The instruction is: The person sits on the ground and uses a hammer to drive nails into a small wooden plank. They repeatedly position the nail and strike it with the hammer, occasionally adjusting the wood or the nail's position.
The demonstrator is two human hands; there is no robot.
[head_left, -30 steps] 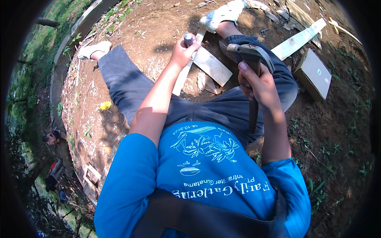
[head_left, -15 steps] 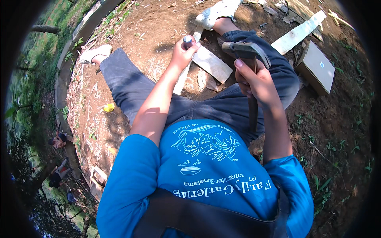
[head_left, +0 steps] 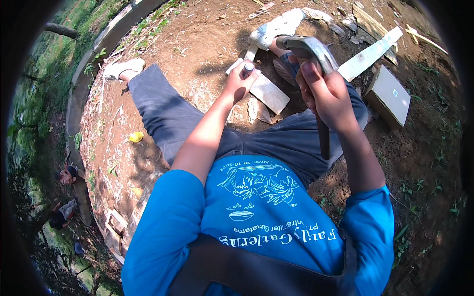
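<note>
In my left hand (head_left: 238, 88), a round-ended tool handle (head_left: 249, 67) like a chisel's is held upright. Its lower end is hidden behind the fingers. Beneath and beside that hand, a pale wooden board (head_left: 270, 94) lies on the dirt between my legs, near a narrow wood strip (head_left: 251, 51). My right hand (head_left: 330, 98) is closed round a claw hammer, its metal head (head_left: 312, 51) raised above my bent right leg. The hammer's dark handle (head_left: 323, 140) sticks out below the fist toward me. The hammer head and tool handle are apart.
To the right stand a cardboard box (head_left: 390, 96) and a long pale plank (head_left: 371, 53). Dry leaves (head_left: 257, 109) lie by the board. At far left, a wooden frame (head_left: 116, 224) rests near a low curb (head_left: 79, 84), with people (head_left: 64, 213) beyond.
My right hand has lifted the hammer higher and turned its head. The left hand, still round the tool handle, has shifted slightly to the right. The whole view has moved a little.
</note>
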